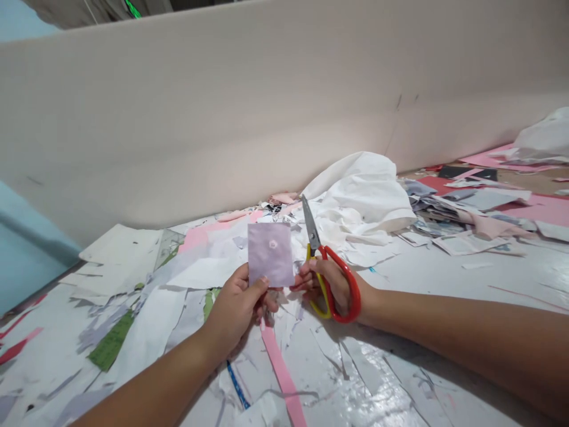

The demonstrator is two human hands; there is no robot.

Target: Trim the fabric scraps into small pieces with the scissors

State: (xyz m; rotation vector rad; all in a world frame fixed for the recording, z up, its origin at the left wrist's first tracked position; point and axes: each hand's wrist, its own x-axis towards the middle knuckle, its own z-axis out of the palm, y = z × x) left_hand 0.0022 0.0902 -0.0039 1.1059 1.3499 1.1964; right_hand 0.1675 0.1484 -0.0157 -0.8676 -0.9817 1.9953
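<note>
A small lilac rectangle of paper (269, 264), with a pale round mark on it, stands upright in front of me. My left hand (243, 299) pinches its lower left edge, thumb on the near face. Scissors (345, 290) with one red and one yellow handle loop are held in my right hand (334, 281). Their blades point up and away and look closed, to the right of the paper. Fingertips of my right hand reach the paper's lower right corner; whether they grip it I cannot tell. A pink paper strip (281, 367) lies below my left hand.
A pale panel (213, 124) rises behind the work surface. Crumpled white sheeting (360, 190) lies against it. Scrap paper (462, 207) is piled at the right, with white sheets (122, 255) and a green scrap (113, 341) at the left. Thin offcuts litter the white table (377, 379).
</note>
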